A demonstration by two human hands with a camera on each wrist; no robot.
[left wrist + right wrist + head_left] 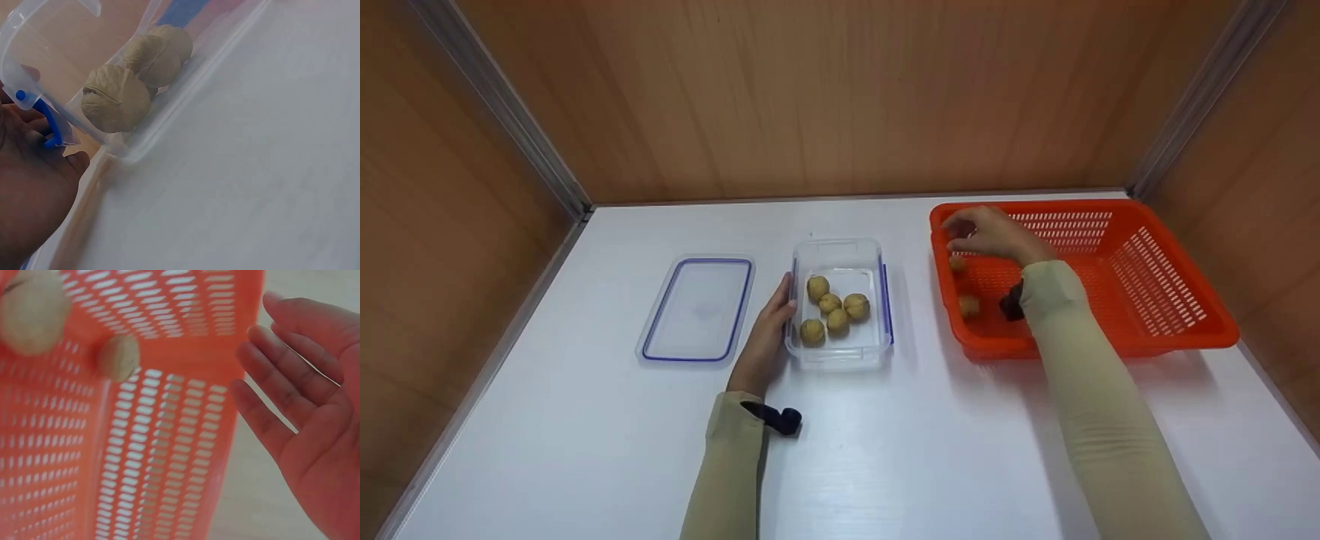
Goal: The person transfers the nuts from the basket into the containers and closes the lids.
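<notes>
1. Orange basket (pixel 1155 300), right of the clear container (pixel 840 352), holds two walnuts (pixel 968 305).
2. Clear container holds five walnuts (pixel 832 307); lid (pixel 697 309) lies left.
3. Right hand (pixel 994 234), fingers relaxed and empty, hovers over the basket's near-container corner.
4. Left hand (pixel 765 337) rests flat against the container's left wall.

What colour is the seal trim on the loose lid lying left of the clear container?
Blue, around the clear plastic lid; the head view shows it best.

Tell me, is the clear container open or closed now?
Open. The clear container has no cover; its lid lies flat on the table beside it, and five walnuts sit uncovered inside.
</notes>
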